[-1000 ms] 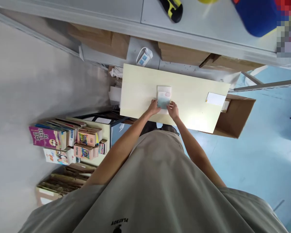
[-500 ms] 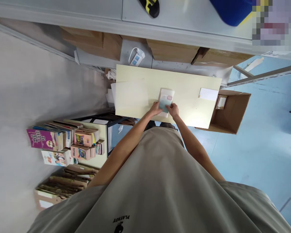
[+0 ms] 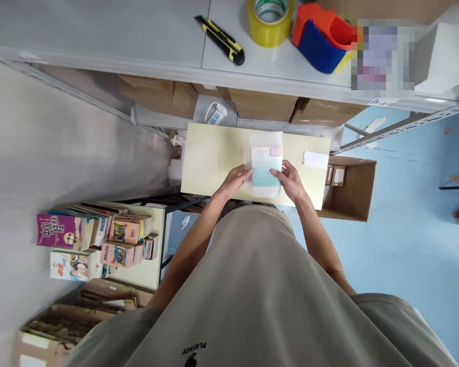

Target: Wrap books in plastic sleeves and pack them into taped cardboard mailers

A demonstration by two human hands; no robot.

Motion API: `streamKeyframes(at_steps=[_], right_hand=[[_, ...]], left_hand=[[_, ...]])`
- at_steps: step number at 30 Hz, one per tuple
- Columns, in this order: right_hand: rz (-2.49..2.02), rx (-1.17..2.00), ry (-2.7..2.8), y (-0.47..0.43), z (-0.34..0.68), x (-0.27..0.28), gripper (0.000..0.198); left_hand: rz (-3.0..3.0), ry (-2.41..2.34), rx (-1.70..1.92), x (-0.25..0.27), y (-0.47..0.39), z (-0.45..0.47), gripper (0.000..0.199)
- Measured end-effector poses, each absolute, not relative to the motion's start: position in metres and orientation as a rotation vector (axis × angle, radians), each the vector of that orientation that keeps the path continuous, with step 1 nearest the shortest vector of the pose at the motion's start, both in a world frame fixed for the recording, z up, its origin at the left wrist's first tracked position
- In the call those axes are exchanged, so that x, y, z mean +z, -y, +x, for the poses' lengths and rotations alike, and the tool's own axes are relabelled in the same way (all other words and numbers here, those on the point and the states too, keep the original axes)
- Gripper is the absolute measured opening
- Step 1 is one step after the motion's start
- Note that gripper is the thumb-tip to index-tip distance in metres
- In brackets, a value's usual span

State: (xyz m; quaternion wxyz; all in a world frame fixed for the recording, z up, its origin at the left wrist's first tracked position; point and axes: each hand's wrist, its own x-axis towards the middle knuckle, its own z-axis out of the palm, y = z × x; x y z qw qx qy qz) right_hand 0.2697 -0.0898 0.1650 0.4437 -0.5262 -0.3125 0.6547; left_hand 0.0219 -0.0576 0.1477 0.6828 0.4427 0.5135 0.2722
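Observation:
A thin booklet (image 3: 266, 167) with a white-to-teal cover and a pink-edged label lies in or on a translucent sheet (image 3: 265, 138) that sticks out around it. My right hand (image 3: 290, 181) grips its right edge, thumb on the cover and fingers behind. At its left edge, my left hand (image 3: 234, 181) holds the booklet and sheet with fingers close together; part of that grip is hidden. Both hands are over the near side of the cream tabletop (image 3: 214, 158). A white card (image 3: 315, 159) lies on the tabletop to the right.
A grey shelf (image 3: 156, 46) beyond carries a utility knife (image 3: 222, 41), a tape roll (image 3: 270, 30) and a red-and-blue tape dispenser (image 3: 321, 41). An open cardboard box (image 3: 352, 188) stands right. Books (image 3: 59, 230) are stacked left. A power strip (image 3: 216, 114) sits behind the table.
The booklet and its sheet look larger, raised toward me and shifted slightly right. My hands have moved farther apart, to its two sides. The view has shifted, showing more of the shelf.

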Motion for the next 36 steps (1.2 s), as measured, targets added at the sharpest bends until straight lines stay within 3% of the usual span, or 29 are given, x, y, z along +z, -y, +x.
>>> streamKeyframes(at_steps=[8, 12, 19, 24, 28, 30, 36], right_hand=[[-1.241, 1.409, 0.934, 0.1, 0.256, 0.218, 0.069], [-1.269, 1.377, 0.956, 0.103, 0.25, 0.215, 0.069], [-1.462, 1.039, 1.05, 0.116, 0.225, 0.224, 0.06], [-1.444, 1.151, 1.02, 0.112, 0.188, 0.223, 0.082], [-1.406, 1.156, 0.99, 0.086, 0.186, 0.203, 0.064], [-1.365, 1.162, 1.026, 0.066, 0.192, 0.19, 0.059], [-1.325, 1.325, 1.094, 0.011, 0.181, 0.156, 0.051]], left_hand=[[1.059, -1.203, 0.89, 0.235, 0.071, 0.031, 0.073], [1.124, -1.239, 0.945, 0.239, 0.074, 0.028, 0.071], [1.319, -1.421, 0.974, 0.229, 0.075, 0.029, 0.059], [1.666, -1.518, 0.864, 0.232, 0.088, 0.044, 0.026], [1.986, -1.424, 0.605, 0.237, 0.096, 0.048, 0.07], [2.01, -1.384, 0.526, 0.238, 0.094, 0.042, 0.078], [1.946, -1.461, 0.576, 0.212, 0.069, 0.008, 0.046]])
